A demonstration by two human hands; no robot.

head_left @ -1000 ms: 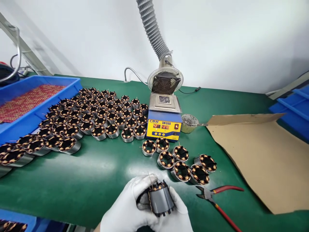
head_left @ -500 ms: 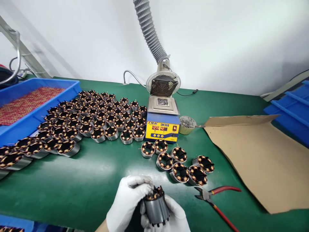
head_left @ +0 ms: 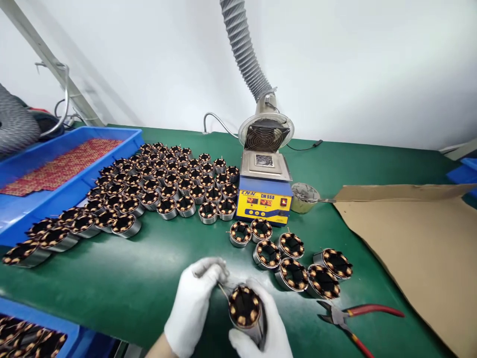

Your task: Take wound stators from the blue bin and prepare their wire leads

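Observation:
My right hand point(head_left: 270, 318), in a white glove, is wrapped round a motor stator point(head_left: 245, 311) with copper coils, its open end tilted up toward me. Pinched between the gloved fingers of my left hand point(head_left: 199, 293) is a thin copper wire point(head_left: 223, 290) that runs to the stator's upper left rim. Beyond my hands stands a small group of similar stators point(head_left: 268, 254). Diagonal cutters point(head_left: 339, 315) with red handles lie on the table to the right of my right hand, jaws apart.
Many stators point(head_left: 169, 193) fill the left side of the green table point(head_left: 149, 283). A solder pot point(head_left: 264, 199) sits under an extraction duct point(head_left: 248, 49), beside a small tub point(head_left: 304, 198). Cardboard point(head_left: 402, 238) lies at right; blue trays point(head_left: 126, 141) stand at left.
The stator has tipped so its coil end faces me. My left hand has drawn away from its rim, with the wire now stretched between. The view has shifted left.

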